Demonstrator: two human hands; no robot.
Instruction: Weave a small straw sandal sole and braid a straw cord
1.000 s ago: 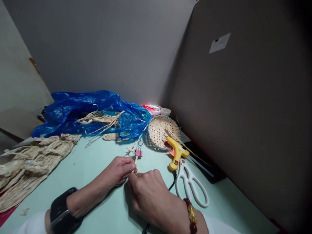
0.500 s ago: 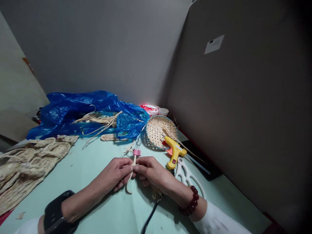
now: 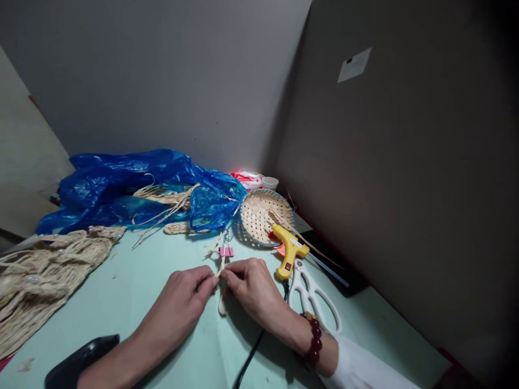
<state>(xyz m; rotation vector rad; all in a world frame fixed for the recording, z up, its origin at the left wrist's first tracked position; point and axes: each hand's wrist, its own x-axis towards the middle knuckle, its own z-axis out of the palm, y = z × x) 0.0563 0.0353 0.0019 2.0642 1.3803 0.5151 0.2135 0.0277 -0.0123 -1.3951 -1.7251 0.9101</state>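
A pink binder clip (image 3: pixel 226 252) grips the far end of a pale strip of plant fibre (image 3: pixel 223 265) above the middle of the table. My left hand (image 3: pixel 187 294) pinches a strand of the fibre between thumb and forefinger, just left of the strip. Close beside it, my right hand (image 3: pixel 250 286) pinches the fibre below the clip. One looped end of the strip (image 3: pixel 222 307) hangs down between the two hands. The fingertips hide exactly how the strands cross.
A yellow glue gun (image 3: pixel 290 251) and white scissors (image 3: pixel 314 297) lie right of my hands, its cord running toward me. Behind are a woven basket (image 3: pixel 263 213) and a blue plastic bag (image 3: pixel 162 167) with loose fibre. Woven fibre pieces (image 3: pixel 52 275) lie at left.
My left hand has pulled slightly left and down, away from my right, with a strand in its fingers. The strip's free end hangs straighter. The view has shifted a little.
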